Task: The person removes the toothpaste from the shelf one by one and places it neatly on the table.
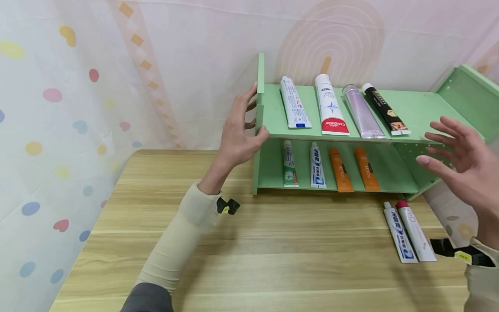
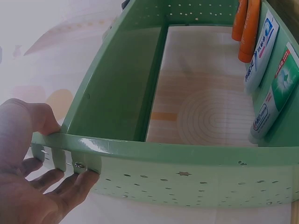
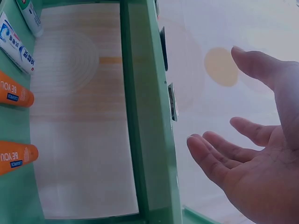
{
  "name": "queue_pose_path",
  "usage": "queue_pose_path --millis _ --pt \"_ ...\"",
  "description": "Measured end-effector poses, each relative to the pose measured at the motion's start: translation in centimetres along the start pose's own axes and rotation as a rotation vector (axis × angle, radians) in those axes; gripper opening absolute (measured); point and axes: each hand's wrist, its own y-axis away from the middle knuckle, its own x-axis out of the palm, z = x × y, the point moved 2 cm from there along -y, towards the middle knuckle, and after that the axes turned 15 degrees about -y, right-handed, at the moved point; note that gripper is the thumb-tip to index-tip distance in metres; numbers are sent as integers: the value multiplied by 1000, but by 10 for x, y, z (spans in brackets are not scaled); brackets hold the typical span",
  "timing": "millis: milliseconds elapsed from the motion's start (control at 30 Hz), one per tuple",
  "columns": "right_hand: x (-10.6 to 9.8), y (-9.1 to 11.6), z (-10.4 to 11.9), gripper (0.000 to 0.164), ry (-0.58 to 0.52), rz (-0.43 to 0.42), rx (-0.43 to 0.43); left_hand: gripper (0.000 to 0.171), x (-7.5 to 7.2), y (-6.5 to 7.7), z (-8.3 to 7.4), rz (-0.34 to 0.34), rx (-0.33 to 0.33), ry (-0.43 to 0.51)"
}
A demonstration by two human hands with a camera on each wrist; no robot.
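A two-tier green shelf (image 1: 419, 104) stands at the back of the table. My left hand (image 1: 238, 132) grips its left side panel (image 1: 260, 93), thumb at the front edge and fingers against the outer face. In the left wrist view the fingers (image 2: 77, 189) press the perforated outside of that panel. My right hand (image 1: 464, 160) hovers before the shelf's right end, fingers spread and holding nothing. On the upper tier lie a blue-and-white tube (image 1: 295, 104), a Colgate toothpaste tube (image 1: 331, 106), a lilac tube (image 1: 362, 112) and a black tube (image 1: 386, 110).
The lower tier holds a green-and-white tube (image 1: 289, 164), a blue-and-white toothpaste tube (image 1: 317, 167) and two orange tubes (image 1: 341, 171). On the wooden table (image 1: 273, 260), at right, lie another toothpaste tube (image 1: 400, 236) and a red-capped white tube (image 1: 417, 234). A patterned curtain (image 1: 187, 65) hangs behind.
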Motion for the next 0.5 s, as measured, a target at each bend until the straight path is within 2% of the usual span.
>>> queue_pose_path --millis 133,500 --pt "-1 -10 2 79 -5 18 11 85 0 0 0 -3 0 -4" --pt "-12 -37 -1 77 32 52 157 85 0 0 1 -5 2 -9"
